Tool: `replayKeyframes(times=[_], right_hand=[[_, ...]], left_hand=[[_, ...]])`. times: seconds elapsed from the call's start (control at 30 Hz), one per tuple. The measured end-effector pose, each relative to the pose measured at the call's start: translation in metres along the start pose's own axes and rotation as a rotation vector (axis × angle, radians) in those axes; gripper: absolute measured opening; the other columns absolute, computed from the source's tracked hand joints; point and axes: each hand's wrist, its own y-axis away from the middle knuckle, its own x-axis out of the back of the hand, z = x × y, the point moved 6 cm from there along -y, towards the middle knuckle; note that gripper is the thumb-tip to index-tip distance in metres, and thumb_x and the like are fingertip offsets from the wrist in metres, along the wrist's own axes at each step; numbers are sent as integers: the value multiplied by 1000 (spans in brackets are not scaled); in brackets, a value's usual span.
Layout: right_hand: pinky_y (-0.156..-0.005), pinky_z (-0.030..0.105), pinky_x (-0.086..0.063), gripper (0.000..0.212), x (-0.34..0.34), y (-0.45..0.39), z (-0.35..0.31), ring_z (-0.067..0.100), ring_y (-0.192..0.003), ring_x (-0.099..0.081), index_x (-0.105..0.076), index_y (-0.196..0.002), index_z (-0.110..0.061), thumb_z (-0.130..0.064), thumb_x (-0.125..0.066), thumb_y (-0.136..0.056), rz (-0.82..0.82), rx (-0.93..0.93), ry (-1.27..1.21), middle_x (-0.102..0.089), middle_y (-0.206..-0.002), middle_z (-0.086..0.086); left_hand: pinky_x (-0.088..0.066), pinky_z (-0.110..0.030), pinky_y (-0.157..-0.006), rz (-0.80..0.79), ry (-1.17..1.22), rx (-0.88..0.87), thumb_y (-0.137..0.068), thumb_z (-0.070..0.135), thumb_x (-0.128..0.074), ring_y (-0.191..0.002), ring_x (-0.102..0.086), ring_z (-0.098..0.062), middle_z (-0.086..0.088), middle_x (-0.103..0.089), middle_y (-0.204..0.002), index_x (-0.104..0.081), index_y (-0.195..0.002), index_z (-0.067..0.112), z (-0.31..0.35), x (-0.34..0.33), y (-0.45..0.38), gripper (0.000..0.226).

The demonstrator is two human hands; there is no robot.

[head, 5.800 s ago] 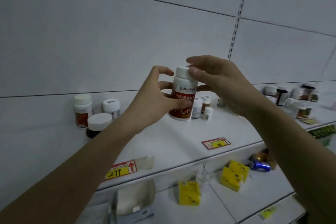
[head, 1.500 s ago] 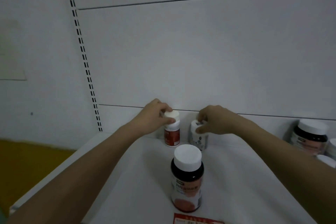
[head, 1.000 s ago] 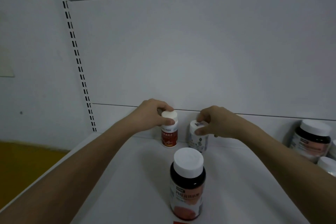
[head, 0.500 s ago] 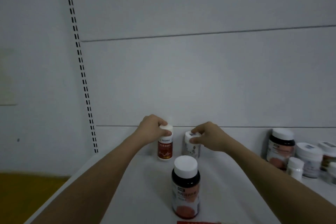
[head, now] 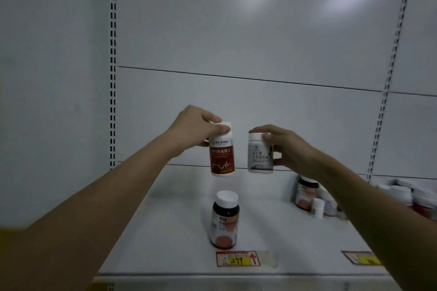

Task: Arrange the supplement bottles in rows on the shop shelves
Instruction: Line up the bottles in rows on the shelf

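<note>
My left hand grips a white bottle with a red label by its cap and holds it in the air above the white shelf. My right hand holds a white bottle with a pale label by its side, level with the first and a little to its right. Below them a dark bottle with a white cap stands upright near the shelf's front.
A group of bottles stands at the back right of the shelf, more blurred ones further right. Price tags lie along the front edge. The white back panel rises behind, with slotted uprights at both sides.
Both hands have lifted their bottles off the back of the shelf and brought them up and toward me. The dark bottle has stayed in place.
</note>
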Motion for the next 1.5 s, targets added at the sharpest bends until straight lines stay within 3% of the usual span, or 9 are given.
replayKeyframes(times=[0.23,0.4,0.57,0.7,0.93,1.03,1.27,1.43,1.5], right_hand=[[-81,42,-56,31,24,56,14,28,-100,-58,-67,-109,-19,-19,-37,-102,195,11,-238,-58,-111,11],[-61,35,-56,20,51,89,37,19,-67,-63,-61,-97,-17,-33,-48,-96,247,-40,-448,-61,-81,6],[-78,49,-58,27,111,115,52,25,-85,-62,-58,-116,-12,-32,-45,-102,178,13,-295,-62,-95,10],[-70,35,-58,28,159,133,66,19,-85,-64,-62,-116,-13,-30,-44,-103,111,49,-284,-65,-96,6],[-78,29,-54,26,209,143,96,8,-93,-70,-70,-106,-33,-40,-45,-101,27,110,-144,-73,-99,-10],[-77,26,-56,26,216,141,107,8,-97,-70,-70,-109,-34,-45,-48,-99,28,135,-90,-73,-104,-10],[-66,19,-56,29,206,116,155,10,-90,-69,-66,-116,-20,-23,-72,-87,45,36,102,-70,-107,-3],[-89,30,-52,41,175,92,184,11,-105,-59,-62,-124,-24,-21,-74,-85,-56,-33,318,-58,-112,-12],[-89,29,-51,36,167,87,191,10,-102,-60,-61,-119,-27,-23,-74,-85,-84,-34,355,-59,-110,-12]], left_hand=[[-61,-37,-80,-42,62,-38,-79,28,-79,-95,-69,-18,-5,-69,-112,-70,-116,10,41,-41,24,41],[-61,-39,-81,-74,33,-63,-79,26,-80,-98,-68,-19,-4,-67,-118,-69,-117,10,73,-88,34,43],[-61,-36,-77,-77,-22,-43,-79,26,-79,-95,-69,-19,-5,-68,-115,-69,-117,11,94,-148,41,42],[-61,-39,-81,-62,-37,9,-80,27,-78,-97,-69,-19,-5,-67,-118,-69,-117,11,100,-202,45,42],[-61,-36,-78,-11,-95,68,-79,27,-79,-95,-68,-18,-6,-67,-115,-69,-118,10,109,-260,44,43],[-61,-37,-77,-2,-129,106,-79,27,-79,-95,-68,-19,-7,-66,-115,-69,-117,9,101,-272,44,44],[-61,-39,-80,37,-147,151,-78,24,-80,-94,-69,-18,-6,-68,-116,-70,-116,8,70,-267,27,42],[-61,-41,-81,37,-106,169,-78,23,-80,-96,-69,-20,-8,-67,-117,-69,-118,9,47,-257,15,44],[-60,-41,-82,24,-94,178,-79,22,-80,-98,-68,-21,-8,-66,-121,-68,-120,8,38,-258,12,45]])
